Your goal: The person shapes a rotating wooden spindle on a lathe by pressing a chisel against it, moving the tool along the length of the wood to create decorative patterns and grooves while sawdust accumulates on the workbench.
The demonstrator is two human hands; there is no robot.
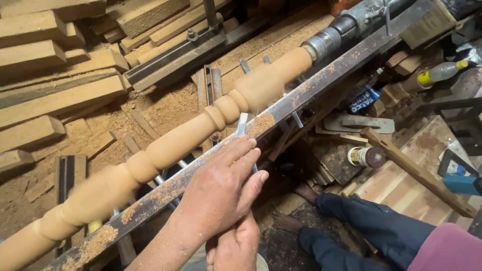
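Pale wood, blurred with spin, the spindle [165,150] runs between the lathe centres above the steel rail [301,98], which is dusted with sawdust. The chisel [242,124] lies across that rail, its tip at the beads. The left hand [221,193] lies flat on the blade, fingers together, pressing it to the rail; the right hand [236,248] is closed on the handle below (mostly hidden). The chisel looks stiff, thin and likely slick with dust, best held low and braced on the rail.
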